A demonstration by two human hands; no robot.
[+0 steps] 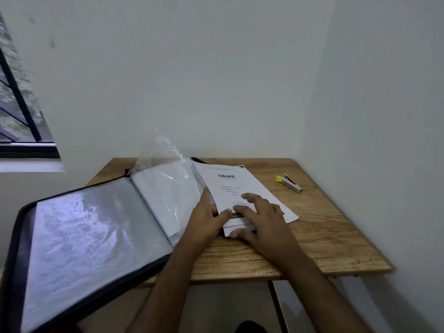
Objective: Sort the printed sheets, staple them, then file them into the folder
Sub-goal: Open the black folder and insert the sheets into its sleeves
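Observation:
A black zip folder point(21, 236) lies open across the table's left edge, its clear sleeves point(96, 224) spread flat. One loose clear sleeve point(165, 162) stands up near the spine. A stack of printed sheets point(230, 186), top page reading "blinkit", rests on the folder's right half. My left hand point(206, 219) holds the stack's left edge, thumb on top of the page. My right hand point(262, 217) lies on the sheets' lower part with its fingers spread, thumb by the near edge. A small stapler point(289, 183), silver with a yellow end, lies at the table's far right.
The wooden table point(324, 236) stands in a corner, white walls behind and to the right. A dark-framed window point(19, 111) is at the far left. The folder's left half overhangs the table edge. A dark shape point(249, 326) shows on the floor below.

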